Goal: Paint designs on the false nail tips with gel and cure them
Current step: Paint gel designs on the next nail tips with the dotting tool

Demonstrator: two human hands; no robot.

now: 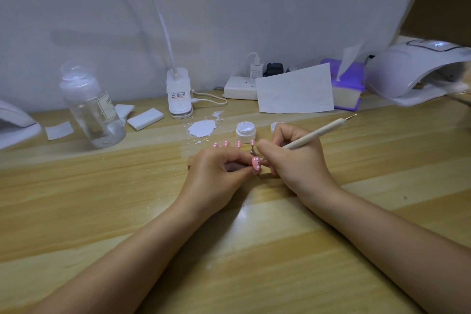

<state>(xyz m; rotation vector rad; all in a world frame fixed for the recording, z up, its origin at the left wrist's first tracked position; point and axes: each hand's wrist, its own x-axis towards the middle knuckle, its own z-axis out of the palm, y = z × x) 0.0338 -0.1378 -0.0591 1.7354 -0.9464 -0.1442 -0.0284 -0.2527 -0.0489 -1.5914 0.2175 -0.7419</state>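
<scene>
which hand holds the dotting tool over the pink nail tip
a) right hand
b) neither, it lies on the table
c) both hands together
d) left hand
a: the right hand grips the dotting tool like a pen, its point at the pink nail tip, which the left hand pinches between its fingers.

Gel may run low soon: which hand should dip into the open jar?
Right hand: it already grips the dotting tool, beside the jar. Left hand pinches the pink nail tip.
</scene>
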